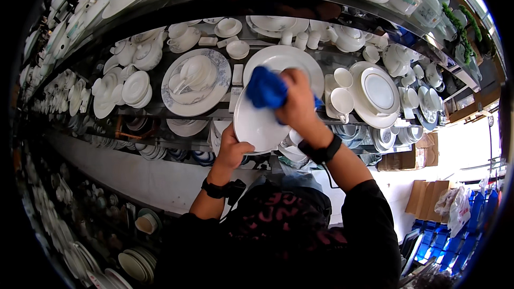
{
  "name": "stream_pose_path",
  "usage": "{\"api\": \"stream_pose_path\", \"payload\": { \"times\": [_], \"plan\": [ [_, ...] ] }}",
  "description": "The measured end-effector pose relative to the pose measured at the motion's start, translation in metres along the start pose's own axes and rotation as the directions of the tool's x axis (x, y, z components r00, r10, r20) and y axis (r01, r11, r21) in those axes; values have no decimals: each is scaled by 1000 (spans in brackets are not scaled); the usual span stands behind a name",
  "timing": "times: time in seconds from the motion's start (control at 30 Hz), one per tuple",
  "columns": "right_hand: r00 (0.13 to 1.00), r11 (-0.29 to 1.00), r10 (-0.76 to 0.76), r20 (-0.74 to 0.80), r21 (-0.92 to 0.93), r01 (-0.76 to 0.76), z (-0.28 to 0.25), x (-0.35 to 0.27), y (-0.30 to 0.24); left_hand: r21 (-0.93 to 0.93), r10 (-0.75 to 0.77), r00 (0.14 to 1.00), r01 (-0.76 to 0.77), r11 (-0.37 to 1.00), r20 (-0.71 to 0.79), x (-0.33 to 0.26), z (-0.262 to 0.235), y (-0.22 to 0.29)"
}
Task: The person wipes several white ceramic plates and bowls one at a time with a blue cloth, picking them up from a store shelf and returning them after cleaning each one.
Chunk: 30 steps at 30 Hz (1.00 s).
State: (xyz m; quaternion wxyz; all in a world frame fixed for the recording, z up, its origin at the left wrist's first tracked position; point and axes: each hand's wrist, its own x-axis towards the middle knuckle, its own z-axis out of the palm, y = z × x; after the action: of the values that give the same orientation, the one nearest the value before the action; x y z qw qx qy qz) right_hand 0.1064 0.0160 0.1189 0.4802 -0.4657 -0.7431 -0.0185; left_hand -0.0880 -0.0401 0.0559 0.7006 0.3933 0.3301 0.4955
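Our hands worked apart: our left hand (231, 150) gripped the lower rim of a white plate (257, 123), holding it up before the shelf (160, 108), while our right hand (297, 101) clutched a blue cloth (266, 88) against its upper edge. Cups (341, 99) stood just right of our right hand.
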Motion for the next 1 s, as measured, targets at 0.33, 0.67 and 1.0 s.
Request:
{"api": "stream_pose_path", "payload": {
  "times": [0.33, 0.67, 1.0],
  "plan": [
    [968, 984, 153, 199, 58, -167, 9, -74, -47, -136, 178, 971, -200, 970, -159, 13, -14, -14],
    [934, 927, 352, -56, 158, -340, -23, -36, 18, -314, -3, 996, -24, 949, -85, -6, -42, -15],
    [794, -319, 323, 515, 849, -420, -19, -44, -3, -525, -289, 911, 407, 748, 294, -24, -8, -32]
  ]
}}
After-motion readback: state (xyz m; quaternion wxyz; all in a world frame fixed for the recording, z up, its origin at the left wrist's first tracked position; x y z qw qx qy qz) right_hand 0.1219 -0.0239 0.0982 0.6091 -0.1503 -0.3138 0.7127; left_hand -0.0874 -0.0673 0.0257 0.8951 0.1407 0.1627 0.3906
